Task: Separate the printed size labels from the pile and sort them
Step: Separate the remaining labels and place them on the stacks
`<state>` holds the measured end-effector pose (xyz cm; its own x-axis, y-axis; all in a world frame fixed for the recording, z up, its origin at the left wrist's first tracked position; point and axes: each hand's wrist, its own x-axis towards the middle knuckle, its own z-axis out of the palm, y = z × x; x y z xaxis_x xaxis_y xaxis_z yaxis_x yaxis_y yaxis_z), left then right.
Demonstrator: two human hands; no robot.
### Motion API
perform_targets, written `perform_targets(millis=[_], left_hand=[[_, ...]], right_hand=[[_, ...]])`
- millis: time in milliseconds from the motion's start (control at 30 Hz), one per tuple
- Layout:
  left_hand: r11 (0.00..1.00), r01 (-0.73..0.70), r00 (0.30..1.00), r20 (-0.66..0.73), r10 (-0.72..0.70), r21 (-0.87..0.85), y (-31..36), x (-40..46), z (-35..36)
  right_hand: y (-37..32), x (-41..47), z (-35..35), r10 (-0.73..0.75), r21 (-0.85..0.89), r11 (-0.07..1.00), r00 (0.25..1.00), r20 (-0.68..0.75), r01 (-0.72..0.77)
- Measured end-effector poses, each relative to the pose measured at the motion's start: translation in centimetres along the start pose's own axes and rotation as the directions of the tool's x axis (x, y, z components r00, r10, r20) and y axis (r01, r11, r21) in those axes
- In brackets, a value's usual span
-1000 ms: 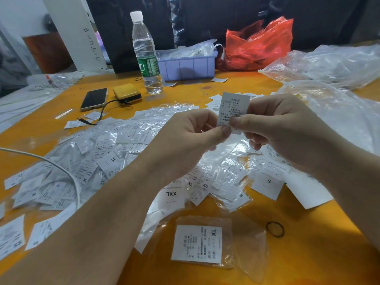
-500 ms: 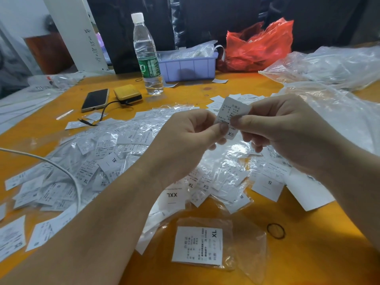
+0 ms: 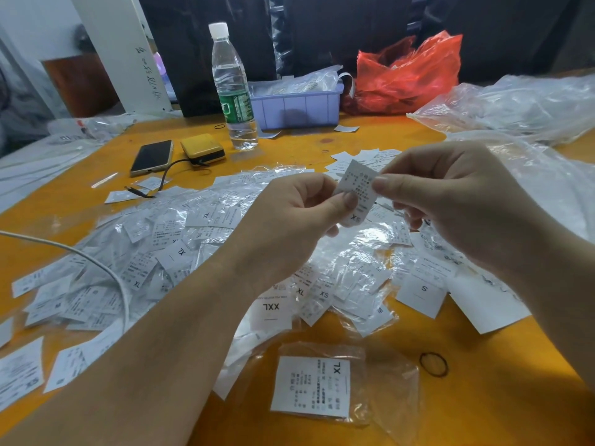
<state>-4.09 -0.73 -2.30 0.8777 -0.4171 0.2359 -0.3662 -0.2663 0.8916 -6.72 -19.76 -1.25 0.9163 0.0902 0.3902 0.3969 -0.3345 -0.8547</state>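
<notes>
Left hand [image 3: 289,217] and right hand [image 3: 450,201] both pinching one label [image 3: 355,188], above label pile [image 3: 167,249]

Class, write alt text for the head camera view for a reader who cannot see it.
Two bare hands, the left hand and right hand, pinch one small white printed size label above a heap of white labels in clear plastic sleeves on an orange table. A clear plastic water bottle stands behind.
</notes>
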Motion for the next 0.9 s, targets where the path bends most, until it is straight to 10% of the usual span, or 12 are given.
perform_targets(millis=[267,533,900], left_hand=[[0.999,-0.005,1.000,-0.022,0.004,-0.050,0.2,0.0,0.0],[0.998,0.014,0.999,-0.038,-0.016,-0.062,0.1,0.0,0.0],[0.999,0.034,0.994,-0.102,-0.031,0.028,0.1,0.1,-0.1]], right_hand=[[0.6,0.3,0.8,0.147,0.277,0.952,0.988,-0.043,-0.130],[-0.1,-0.4,1.0,-0.008,-0.115,0.993,0.996,0.090,0.019],[-0.4,-0.8,1.2,-0.122,-0.127,0.981,0.979,0.163,0.144]])
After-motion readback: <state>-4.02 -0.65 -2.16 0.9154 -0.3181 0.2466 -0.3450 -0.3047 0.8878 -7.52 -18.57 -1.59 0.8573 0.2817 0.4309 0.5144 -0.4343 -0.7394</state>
